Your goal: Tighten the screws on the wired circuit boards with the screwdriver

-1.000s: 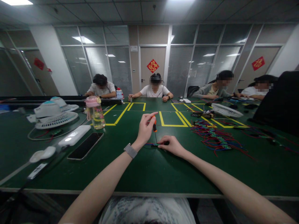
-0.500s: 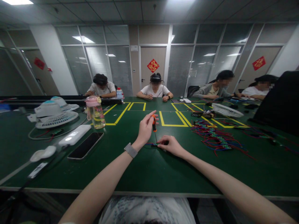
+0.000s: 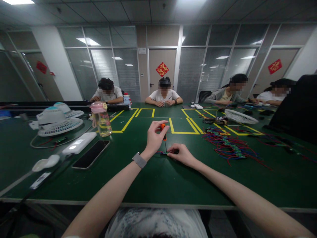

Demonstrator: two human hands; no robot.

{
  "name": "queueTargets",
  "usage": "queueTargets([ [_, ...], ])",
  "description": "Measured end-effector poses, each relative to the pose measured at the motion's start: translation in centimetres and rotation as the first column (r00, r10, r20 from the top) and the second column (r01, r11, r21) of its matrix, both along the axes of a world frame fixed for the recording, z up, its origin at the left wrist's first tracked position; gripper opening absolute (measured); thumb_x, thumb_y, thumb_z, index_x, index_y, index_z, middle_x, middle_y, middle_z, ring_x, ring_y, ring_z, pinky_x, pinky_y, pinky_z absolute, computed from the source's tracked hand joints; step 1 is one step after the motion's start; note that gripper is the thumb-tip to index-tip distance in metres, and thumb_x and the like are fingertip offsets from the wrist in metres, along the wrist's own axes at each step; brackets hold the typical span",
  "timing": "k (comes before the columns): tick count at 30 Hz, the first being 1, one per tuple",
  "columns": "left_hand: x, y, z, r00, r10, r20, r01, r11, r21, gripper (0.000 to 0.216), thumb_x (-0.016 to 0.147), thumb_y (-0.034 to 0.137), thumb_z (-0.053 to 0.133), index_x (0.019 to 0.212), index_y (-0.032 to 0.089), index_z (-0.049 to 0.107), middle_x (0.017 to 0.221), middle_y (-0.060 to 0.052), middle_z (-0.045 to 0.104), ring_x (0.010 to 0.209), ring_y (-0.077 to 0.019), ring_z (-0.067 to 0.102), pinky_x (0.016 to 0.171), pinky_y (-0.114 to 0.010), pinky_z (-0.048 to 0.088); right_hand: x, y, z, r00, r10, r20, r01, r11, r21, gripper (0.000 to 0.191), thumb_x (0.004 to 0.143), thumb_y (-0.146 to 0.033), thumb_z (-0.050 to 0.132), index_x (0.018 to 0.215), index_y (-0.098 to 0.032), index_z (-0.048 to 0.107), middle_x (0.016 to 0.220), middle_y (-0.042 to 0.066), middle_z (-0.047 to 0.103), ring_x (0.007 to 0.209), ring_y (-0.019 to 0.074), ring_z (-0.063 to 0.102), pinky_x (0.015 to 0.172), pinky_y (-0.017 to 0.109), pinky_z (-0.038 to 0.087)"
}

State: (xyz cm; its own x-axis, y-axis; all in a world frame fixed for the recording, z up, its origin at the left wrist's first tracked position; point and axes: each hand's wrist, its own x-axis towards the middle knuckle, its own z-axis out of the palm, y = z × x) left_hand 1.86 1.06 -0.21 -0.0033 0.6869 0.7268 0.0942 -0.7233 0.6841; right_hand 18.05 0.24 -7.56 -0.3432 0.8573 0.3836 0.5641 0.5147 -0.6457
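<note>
My left hand [image 3: 154,137] is closed round the orange handle of a small screwdriver [image 3: 163,129], which stands upright with its tip down on a small wired part [image 3: 163,153] lying on the green table [image 3: 158,185]. My right hand [image 3: 180,153] rests on the table just right of the tip, its fingers pinching that part and holding it down. Thin blue and red wires stick out to the left of the part. A grey watch band sits on my left wrist.
A black phone [image 3: 91,154], a white power bank [image 3: 79,143] and a pink-lidded bottle [image 3: 101,119] lie to the left, with white fan heads [image 3: 57,124] behind. A heap of coloured wires [image 3: 230,145] lies at right. Several people sit along the far side.
My left fingers have shifted round the screwdriver handle, turning it, while the tip stays on the part. My right hand has hardly moved.
</note>
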Motion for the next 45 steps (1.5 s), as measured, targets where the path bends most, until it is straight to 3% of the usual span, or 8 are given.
queueTargets([
  [7,0.14,0.23,-0.07,0.976,-0.197,0.094,0.207,0.972,-0.108,0.033,0.091,0.030,0.048,0.120,0.021,0.060,0.104,-0.007,0.062,0.083,-0.0140,0.064,0.071,-0.027,0.055,0.19,0.05,0.11,0.999,0.032,0.002,-0.032,0.999,-0.015,0.014,0.072,-0.023,0.071,0.083,-0.016,0.073,0.073,0.002,0.064,0.065,0.0133,0.058,0.063,0.025,0.046],
  [13,-0.07,0.21,-0.13,1.000,0.003,-0.031,-0.003,1.000,0.009,0.024,0.086,0.031,0.058,0.106,0.024,0.068,0.102,-0.005,0.056,0.092,-0.0148,0.059,0.076,-0.024,0.052,0.20,0.02,0.10,1.000,0.020,0.003,-0.020,1.000,-0.016,0.014,0.071,-0.022,0.072,0.084,-0.015,0.073,0.073,0.002,0.062,0.065,0.0135,0.058,0.064,0.026,0.046],
  [19,0.03,0.12,0.02,0.984,-0.160,0.080,0.166,0.983,-0.083,0.032,0.091,0.027,0.047,0.120,0.021,0.060,0.108,-0.007,0.061,0.085,-0.0139,0.063,0.074,-0.028,0.055,0.28,-0.02,0.13,0.999,0.046,0.005,-0.046,0.999,-0.007,0.019,0.072,-0.022,0.072,0.089,-0.016,0.074,0.074,0.002,0.062,0.066,0.0136,0.058,0.064,0.026,0.046],
  [24,-0.19,0.21,-0.06,0.998,0.057,-0.034,-0.056,0.998,0.037,0.021,0.083,0.028,0.061,0.101,0.021,0.069,0.099,-0.005,0.056,0.090,-0.0143,0.058,0.076,-0.023,0.051,0.29,-0.03,0.10,0.998,0.058,0.004,-0.058,0.998,-0.003,0.016,0.075,-0.025,0.069,0.087,-0.015,0.074,0.076,0.004,0.064,0.067,0.0139,0.059,0.065,0.026,0.046],
  [30,0.16,0.28,-0.04,0.978,-0.187,0.091,0.192,0.980,-0.051,0.031,0.092,0.028,0.047,0.118,0.020,0.061,0.108,-0.008,0.060,0.083,-0.0127,0.062,0.076,-0.028,0.055,0.29,-0.13,0.25,0.996,0.082,-0.016,-0.082,0.997,-0.012,0.015,0.077,-0.024,0.066,0.086,-0.015,0.074,0.079,0.005,0.065,0.067,0.0140,0.059,0.066,0.027,0.047],
  [36,-0.04,0.00,0.06,1.000,0.009,-0.021,-0.008,0.999,0.033,0.021,0.083,0.029,0.062,0.101,0.021,0.069,0.098,-0.006,0.056,0.089,-0.0143,0.059,0.076,-0.023,0.052,0.33,-0.04,0.13,0.997,0.077,-0.022,-0.078,0.997,-0.018,0.016,0.076,-0.024,0.068,0.087,-0.014,0.074,0.076,0.004,0.063,0.067,0.0139,0.059,0.065,0.026,0.047],
  [42,0.16,0.20,-0.01,0.977,-0.192,0.093,0.198,0.978,-0.071,0.032,0.092,0.029,0.045,0.119,0.019,0.061,0.110,-0.008,0.062,0.086,-0.0140,0.064,0.075,-0.027,0.054,0.37,0.05,0.04,0.997,0.075,-0.022,-0.076,0.997,-0.016,0.015,0.075,-0.023,0.068,0.087,-0.014,0.074,0.077,0.004,0.063,0.068,0.0141,0.059,0.065,0.027,0.046],
  [45,0.08,0.24,-0.07,0.995,-0.090,0.043,0.092,0.995,-0.031,0.027,0.087,0.029,0.055,0.110,0.019,0.065,0.095,-0.006,0.064,0.081,-0.0136,0.062,0.073,-0.025,0.053,0.37,0.10,0.00,0.997,0.078,-0.019,-0.078,0.997,-0.014,0.015,0.075,-0.022,0.068,0.087,-0.015,0.074,0.077,0.004,0.063,0.067,0.0142,0.059,0.065,0.027,0.046],
])
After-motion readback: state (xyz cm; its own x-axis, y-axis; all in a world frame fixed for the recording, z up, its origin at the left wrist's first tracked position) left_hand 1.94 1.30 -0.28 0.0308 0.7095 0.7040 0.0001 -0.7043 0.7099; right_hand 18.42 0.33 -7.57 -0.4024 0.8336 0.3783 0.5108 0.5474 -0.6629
